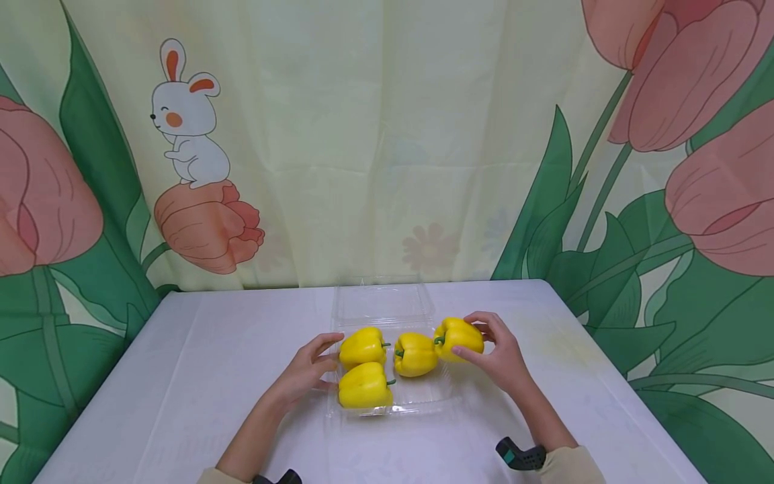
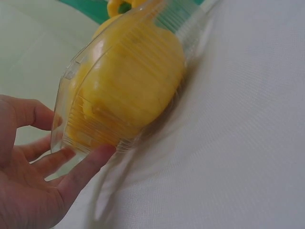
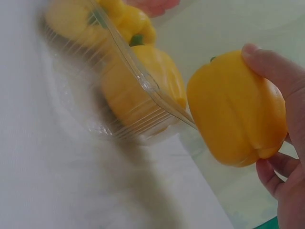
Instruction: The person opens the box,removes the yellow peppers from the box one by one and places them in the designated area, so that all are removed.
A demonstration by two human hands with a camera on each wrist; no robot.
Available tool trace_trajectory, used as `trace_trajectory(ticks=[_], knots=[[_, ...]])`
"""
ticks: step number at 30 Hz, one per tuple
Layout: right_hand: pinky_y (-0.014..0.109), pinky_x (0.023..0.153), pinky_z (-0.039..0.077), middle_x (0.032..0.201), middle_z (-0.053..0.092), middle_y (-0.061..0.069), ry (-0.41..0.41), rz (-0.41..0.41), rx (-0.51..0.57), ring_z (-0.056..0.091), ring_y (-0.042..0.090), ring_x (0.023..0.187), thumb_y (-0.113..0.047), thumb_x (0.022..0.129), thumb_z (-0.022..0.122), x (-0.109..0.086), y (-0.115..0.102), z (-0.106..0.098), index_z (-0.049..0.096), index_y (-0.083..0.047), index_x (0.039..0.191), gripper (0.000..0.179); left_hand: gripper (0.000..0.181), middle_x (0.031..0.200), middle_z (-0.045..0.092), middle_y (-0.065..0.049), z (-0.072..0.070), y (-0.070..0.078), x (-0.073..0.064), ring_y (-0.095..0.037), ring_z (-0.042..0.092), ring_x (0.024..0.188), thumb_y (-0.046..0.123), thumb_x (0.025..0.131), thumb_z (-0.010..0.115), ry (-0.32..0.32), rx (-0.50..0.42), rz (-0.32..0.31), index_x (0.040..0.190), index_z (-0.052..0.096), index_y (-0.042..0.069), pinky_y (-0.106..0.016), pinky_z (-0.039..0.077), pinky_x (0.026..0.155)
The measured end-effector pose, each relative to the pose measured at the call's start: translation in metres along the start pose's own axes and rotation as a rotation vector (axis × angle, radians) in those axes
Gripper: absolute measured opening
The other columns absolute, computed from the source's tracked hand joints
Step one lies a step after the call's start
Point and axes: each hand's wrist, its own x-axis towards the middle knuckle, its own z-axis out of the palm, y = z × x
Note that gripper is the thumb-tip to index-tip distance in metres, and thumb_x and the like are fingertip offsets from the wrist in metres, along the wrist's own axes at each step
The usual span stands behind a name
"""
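My right hand [image 1: 498, 353] grips a yellow bell pepper [image 1: 461, 338] between thumb and fingers, raised at the right rim of a clear plastic container [image 1: 423, 405]. In the right wrist view, the held pepper [image 3: 236, 109] hangs just outside the rim, its green stem turned away. Inside the container lie three more: one at the back left [image 1: 361, 347], one at the front left [image 1: 364, 386] and one at right of centre [image 1: 414, 355]. My left hand [image 1: 308, 370] holds the container's left side, fingertips at its wall and rim in the left wrist view.
The container's clear hinged lid [image 1: 382, 304] lies opened back toward the far edge of the white-covered table [image 1: 205, 376]. Behind the table hangs a curtain [image 1: 338, 148] printed with tulips and a rabbit. A black wrist device [image 1: 520, 455] sits on my right wrist.
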Motion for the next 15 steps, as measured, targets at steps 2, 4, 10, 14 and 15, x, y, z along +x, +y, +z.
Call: trace_trajectory(ticks=[2, 4, 10, 14, 15], knots=[[0.034, 0.095, 0.048, 0.125, 0.056, 0.004, -0.003, 0.002, 0.001, 0.058, 0.026, 0.112, -0.031, 0.076, 0.082, 0.0004, 0.0006, -0.0003, 0.055, -0.015, 0.122, 0.056, 0.051, 0.156, 0.033, -0.012, 0.0001, 0.0004, -0.0001, -0.037, 0.047, 0.130, 0.006, 0.089, 0.053, 0.001, 0.001, 0.000, 0.139, 0.047, 0.014, -0.044, 0.060, 0.076], [0.034, 0.096, 0.048, 0.125, 0.056, 0.004, -0.005, 0.005, -0.002, 0.058, 0.026, 0.113, -0.031, 0.076, 0.082, 0.0009, 0.0014, -0.0006, 0.055, -0.015, 0.122, 0.056, 0.051, 0.156, 0.033, -0.012, 0.0003, 0.0007, -0.0001, -0.037, 0.048, 0.130, 0.006, 0.089, 0.053, 0.002, 0.002, 0.000, 0.139, 0.047, 0.013, -0.044, 0.060, 0.075], [0.024, 0.094, 0.046, 0.126, 0.056, 0.004, 0.000, 0.000, -0.010, 0.058, 0.026, 0.114, -0.033, 0.075, 0.082, 0.0025, 0.0037, -0.0021, 0.055, -0.016, 0.122, 0.057, 0.051, 0.156, 0.033, -0.012, 0.0004, 0.0007, 0.0001, -0.037, 0.048, 0.129, 0.005, 0.089, 0.053, 0.005, 0.008, 0.002, 0.138, 0.047, 0.013, -0.044, 0.060, 0.075], [0.027, 0.095, 0.047, 0.126, 0.056, 0.004, 0.001, -0.001, -0.013, 0.058, 0.027, 0.114, -0.033, 0.075, 0.082, 0.0042, 0.0050, -0.0028, 0.054, -0.016, 0.122, 0.057, 0.050, 0.156, 0.033, -0.012, 0.0002, 0.0006, -0.0003, -0.036, 0.049, 0.127, 0.005, 0.089, 0.053, 0.007, 0.010, 0.003, 0.138, 0.048, 0.014, -0.043, 0.060, 0.075], [0.028, 0.095, 0.048, 0.126, 0.055, 0.004, 0.002, -0.002, -0.015, 0.058, 0.027, 0.114, -0.033, 0.075, 0.082, 0.0046, 0.0052, -0.0031, 0.054, -0.016, 0.122, 0.057, 0.050, 0.156, 0.033, -0.012, 0.0002, 0.0007, -0.0004, -0.036, 0.049, 0.127, 0.006, 0.089, 0.053, 0.007, 0.010, 0.003, 0.138, 0.048, 0.014, -0.043, 0.060, 0.075]])
